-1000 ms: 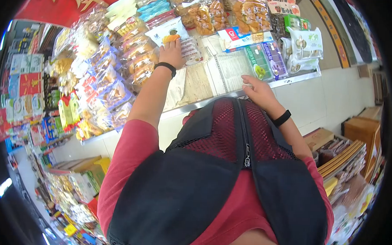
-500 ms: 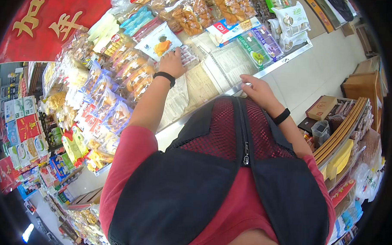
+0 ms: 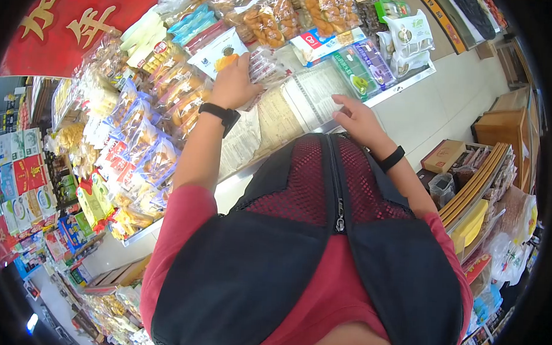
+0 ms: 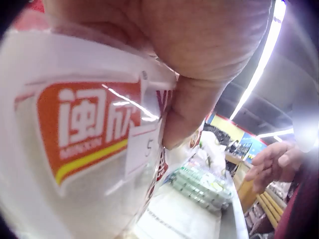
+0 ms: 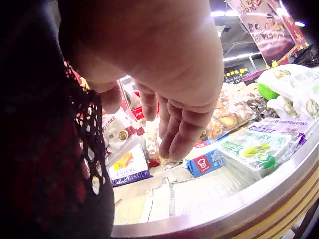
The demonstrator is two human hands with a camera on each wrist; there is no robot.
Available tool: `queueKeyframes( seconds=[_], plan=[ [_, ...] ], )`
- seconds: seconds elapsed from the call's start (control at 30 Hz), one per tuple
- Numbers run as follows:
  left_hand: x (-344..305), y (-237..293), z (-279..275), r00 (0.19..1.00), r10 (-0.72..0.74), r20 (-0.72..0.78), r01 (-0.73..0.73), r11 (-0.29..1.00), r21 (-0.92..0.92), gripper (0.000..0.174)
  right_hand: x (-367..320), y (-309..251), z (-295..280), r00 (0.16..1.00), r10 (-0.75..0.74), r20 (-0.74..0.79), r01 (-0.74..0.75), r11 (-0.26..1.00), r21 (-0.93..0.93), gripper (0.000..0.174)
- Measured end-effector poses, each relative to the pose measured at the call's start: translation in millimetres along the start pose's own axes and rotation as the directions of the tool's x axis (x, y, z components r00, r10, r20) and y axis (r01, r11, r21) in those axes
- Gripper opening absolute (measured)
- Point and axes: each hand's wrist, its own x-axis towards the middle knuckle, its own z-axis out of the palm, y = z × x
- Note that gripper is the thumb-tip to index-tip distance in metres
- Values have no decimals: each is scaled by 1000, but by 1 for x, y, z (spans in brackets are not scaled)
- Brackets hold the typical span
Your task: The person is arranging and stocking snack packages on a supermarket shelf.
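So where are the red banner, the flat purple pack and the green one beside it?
Red banner (image 3: 130, 9): head view, upper right.
Flat purple pack (image 3: 372, 59): head view, front middle.
Green pack (image 3: 355, 70): head view, front middle.

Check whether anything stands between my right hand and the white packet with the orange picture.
Yes: your left hand overlaps the white packet, and clear-wrapped packs lie beside it, towards your right hand. Nearer the right hand, only flat printed paper shows, nothing upright.

The white, orange-pictured packet (image 3: 212, 55) lies face up beside bagged breads (image 3: 187, 110)
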Motion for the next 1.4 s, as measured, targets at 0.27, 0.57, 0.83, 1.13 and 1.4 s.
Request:
queueKeyframes(
  seconds=[0.27,0.57,0.83,1.13,1.4],
  plan=[
    [-7,67,-16,920,320,224,-242,917,-316,85,14,-33,-26,916,-398,-44,392,914,-104,93],
    [29,83,56,647,463,606,-6,798,-603,85,14,13,-24,990,-57,131,33,984,177,100],
    [47,87,103,502,501,705,-7,817,-576,78,-6,65,8,961,207,182,-276,742,611,67],
    [50,41,119,662,280,695,206,823,-529,71,-31,89,19,973,183,142,-221,551,804,47],
    [-3,69,135,640,340,689,642,255,-723,66,-62,79,11,959,254,128,-211,332,919,52]
  ],
)
